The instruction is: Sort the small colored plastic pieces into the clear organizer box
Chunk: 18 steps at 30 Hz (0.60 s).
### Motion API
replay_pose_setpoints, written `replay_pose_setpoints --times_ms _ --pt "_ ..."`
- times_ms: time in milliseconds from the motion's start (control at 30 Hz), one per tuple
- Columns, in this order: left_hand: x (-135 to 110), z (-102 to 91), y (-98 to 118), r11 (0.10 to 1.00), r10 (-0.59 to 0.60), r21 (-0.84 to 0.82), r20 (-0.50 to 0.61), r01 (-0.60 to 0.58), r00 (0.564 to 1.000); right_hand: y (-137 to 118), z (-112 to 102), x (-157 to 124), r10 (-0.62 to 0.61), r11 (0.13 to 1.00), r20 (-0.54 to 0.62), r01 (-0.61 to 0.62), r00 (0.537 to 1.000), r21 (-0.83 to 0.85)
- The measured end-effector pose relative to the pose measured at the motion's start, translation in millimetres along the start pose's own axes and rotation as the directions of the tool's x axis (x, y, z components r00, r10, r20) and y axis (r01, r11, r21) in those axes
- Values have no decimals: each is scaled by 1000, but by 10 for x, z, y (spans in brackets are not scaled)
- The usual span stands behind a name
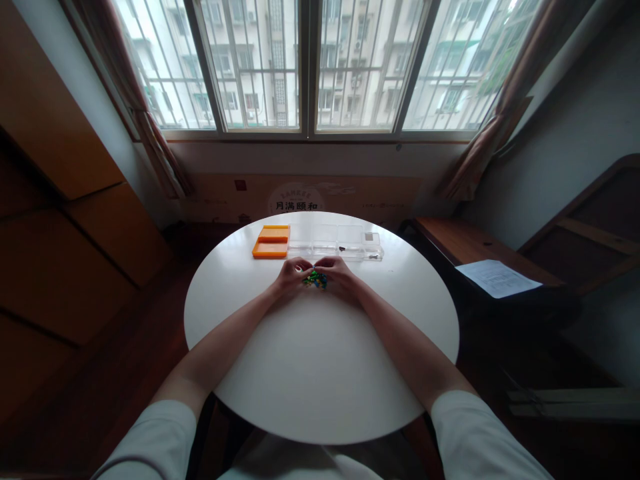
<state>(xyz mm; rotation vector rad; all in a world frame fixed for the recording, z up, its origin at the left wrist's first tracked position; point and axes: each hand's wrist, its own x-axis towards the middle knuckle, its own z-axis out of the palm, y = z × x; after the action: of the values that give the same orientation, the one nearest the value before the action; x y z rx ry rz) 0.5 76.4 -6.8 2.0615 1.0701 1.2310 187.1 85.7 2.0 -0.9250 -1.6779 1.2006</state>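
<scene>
Both hands meet over a small pile of green, blue and yellow pieces (315, 280) on the white round table (320, 373). My left hand (293, 275) is closed, its thumb and fingertips pinched together at the left of the pile. From the right, my right hand (336, 268) comes in with its fingers pinched too, the fingertips of both hands almost touching. Whatever sits between the fingertips is too small to make out. The pieces are small and bright, partly covered by the fingers.
Beyond the hands stand an orange two-part tray (271, 248) and a clear compartment box (325, 240) with a few small dark pieces. To the right, a paper sheet (497, 278) lies on a brown wooden bench (480, 243). A large printed carton (340, 193) leans below the window.
</scene>
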Motion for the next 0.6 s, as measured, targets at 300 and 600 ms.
replay_pose_setpoints --times_ms 300,600 --pt "3 8 21 1000 -10 -11 -15 10 1000 25 -4 12 -1 1000 7 1 1000 12" --pt "5 11 -11 1000 -3 -7 -20 3 1000 -5 4 4 16 1000 -4 -16 1000 18"
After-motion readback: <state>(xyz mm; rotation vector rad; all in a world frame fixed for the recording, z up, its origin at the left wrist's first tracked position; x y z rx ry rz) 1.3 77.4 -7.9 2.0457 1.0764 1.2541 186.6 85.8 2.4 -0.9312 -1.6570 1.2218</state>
